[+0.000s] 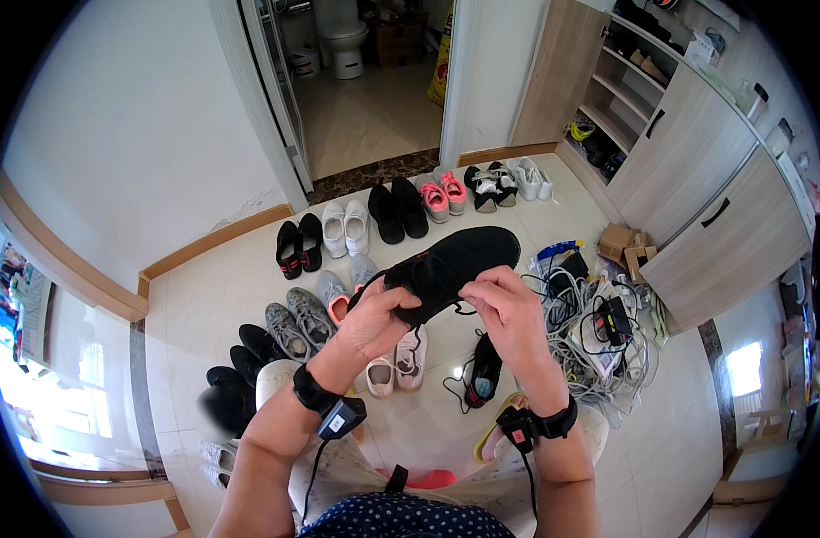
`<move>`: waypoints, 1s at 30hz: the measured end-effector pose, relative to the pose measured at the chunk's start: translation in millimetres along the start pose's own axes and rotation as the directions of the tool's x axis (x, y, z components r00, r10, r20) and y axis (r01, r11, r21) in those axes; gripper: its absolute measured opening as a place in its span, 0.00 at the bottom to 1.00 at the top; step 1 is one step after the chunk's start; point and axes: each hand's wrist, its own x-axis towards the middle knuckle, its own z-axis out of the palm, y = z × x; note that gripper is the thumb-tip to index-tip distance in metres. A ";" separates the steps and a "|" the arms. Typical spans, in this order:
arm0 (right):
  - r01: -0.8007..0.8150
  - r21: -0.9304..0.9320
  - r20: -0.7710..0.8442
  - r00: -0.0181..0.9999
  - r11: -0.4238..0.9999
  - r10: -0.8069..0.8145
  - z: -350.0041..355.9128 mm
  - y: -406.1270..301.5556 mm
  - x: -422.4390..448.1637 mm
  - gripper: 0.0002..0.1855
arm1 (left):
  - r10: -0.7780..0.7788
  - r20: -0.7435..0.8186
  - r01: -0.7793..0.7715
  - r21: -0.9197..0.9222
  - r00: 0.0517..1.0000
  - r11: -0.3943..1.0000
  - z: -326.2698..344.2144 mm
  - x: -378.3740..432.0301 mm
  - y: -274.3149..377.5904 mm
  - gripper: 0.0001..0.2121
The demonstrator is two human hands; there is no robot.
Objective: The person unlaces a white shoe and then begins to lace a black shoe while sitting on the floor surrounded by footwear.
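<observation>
A black lace-up shoe is held up above the floor, its toe pointing to the upper right. My left hand grips it by the heel and opening, with the thumb on top. At its near side, the fingertips of my right hand are pinched together at a black shoelace; the lace between them is mostly hidden. Another lace end hangs below the shoe. On the floor just below my right hand lies a second black shoe with red stripes at the heel, its lace trailing to the left.
Pairs of shoes line the floor ahead and curve round to the left. White-pink shoes stand between my knees. At right lies a tangled heap of cables beside small cardboard boxes. A shoe cabinet has one door open.
</observation>
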 end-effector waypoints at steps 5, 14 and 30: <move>0.005 -0.009 0.022 1.000 1.000 -0.005 -1.1 0.3 -0.1 0.09 | -0.008 -0.002 0.008 0.009 1.000 1.000 -1.1 0.4 -0.5 0.24; -0.014 0.036 0.102 0.995 0.999 0.010 2.7 4.1 -3.4 0.10 | -0.003 0.005 0.002 0.079 1.000 0.997 -1.8 1.0 -3.7 0.25; 0.272 -0.189 0.101 0.961 0.944 -0.256 15.2 1.3 -3.2 0.11 | -0.031 -0.078 0.024 -0.084 0.996 0.996 -5.8 1.8 -7.4 0.16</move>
